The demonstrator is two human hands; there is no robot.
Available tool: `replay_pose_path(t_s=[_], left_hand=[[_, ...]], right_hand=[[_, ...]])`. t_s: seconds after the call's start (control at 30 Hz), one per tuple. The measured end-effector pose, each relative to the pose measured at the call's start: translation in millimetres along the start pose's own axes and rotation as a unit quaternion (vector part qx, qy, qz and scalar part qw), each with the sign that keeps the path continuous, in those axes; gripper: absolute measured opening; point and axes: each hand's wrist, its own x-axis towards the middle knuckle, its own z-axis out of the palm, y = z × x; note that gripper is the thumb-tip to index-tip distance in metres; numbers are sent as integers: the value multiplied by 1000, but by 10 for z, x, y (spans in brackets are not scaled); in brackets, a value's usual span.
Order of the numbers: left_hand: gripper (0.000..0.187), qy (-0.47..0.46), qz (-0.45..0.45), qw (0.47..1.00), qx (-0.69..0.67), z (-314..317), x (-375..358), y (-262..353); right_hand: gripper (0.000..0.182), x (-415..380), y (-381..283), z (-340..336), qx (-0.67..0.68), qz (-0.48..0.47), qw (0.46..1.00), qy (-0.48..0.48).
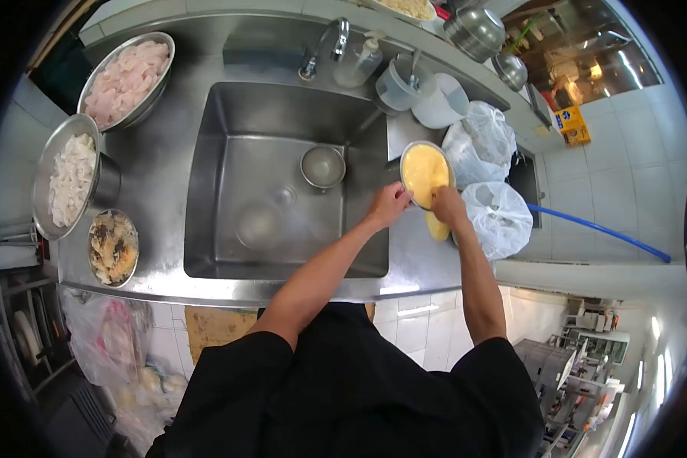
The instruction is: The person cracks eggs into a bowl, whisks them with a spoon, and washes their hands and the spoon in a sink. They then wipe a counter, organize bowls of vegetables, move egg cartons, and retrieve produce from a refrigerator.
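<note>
A metal bowl (404, 156) filled with a smooth yellow mixture (422, 169) is at the right edge of the sink. My left hand (391, 204) is closed on the bowl's near left rim, fingers pinched together. On the near right side, my right hand (447, 204) has its fingers curled at the mixture. Whatever those fingers hold, if anything, is hidden by the hand. Just below the bowl, partly behind my right hand, shows a yellow patch (437, 227) whose kind I cannot make out.
A small metal bowl (323, 166) lies in the steel sink (229, 114) under the faucet (308, 70). Bowls of pale pink pieces (133, 80), white pieces (72, 179) and a brown-yellow mix (114, 248) stand left. Plastic bags (498, 220) and containers (399, 88) crowd the right.
</note>
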Motion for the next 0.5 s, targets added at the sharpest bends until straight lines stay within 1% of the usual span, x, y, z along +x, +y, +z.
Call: replay_pose_path(t_s=[0.03,0.07,0.1,0.13,0.17,0.23,0.27,0.33,0.37,0.43,0.47,0.5], left_hand=[[28,-1,-3,1000,6,1,-7,-5],[28,-4,-9,1000,10,23,-14,-21],[28,-4,-11,1000,7,40,-19,-8],[28,-2,-11,1000,-2,67,-52,-9],[28,1,-6,1000,-5,41,-51,8],[28,-4,-2,1000,0,6,-19,25],[28,-9,-3,1000,0,20,-35,18],[28,-7,-7,1000,8,46,-98,82],[28,-7,-6,1000,24,2,-95,135],[28,-5,2,1000,16,-30,-17,131],[27,-11,-2,1000,5,-1,-63,87],[27,-14,-7,1000,2,43,-94,52]], right_hand=[[23,43,-3,-34,0,-5,1000,4],[23,26,39,-64,93,5,994,54],[23,-38,54,-119,185,18,977,99],[22,-122,-39,-148,87,6,992,90],[22,-131,-34,-126,90,8,992,91],[22,-91,-20,-156,85,-122,987,57],[22,-93,-18,-148,84,-122,988,55],[24,-122,-75,-137,24,35,997,58],[24,-117,-67,-128,28,34,997,60],[24,-67,19,-211,95,-106,989,44],[24,-81,22,-167,95,-103,989,41],[22,-93,-13,-145,64,-27,997,31]])
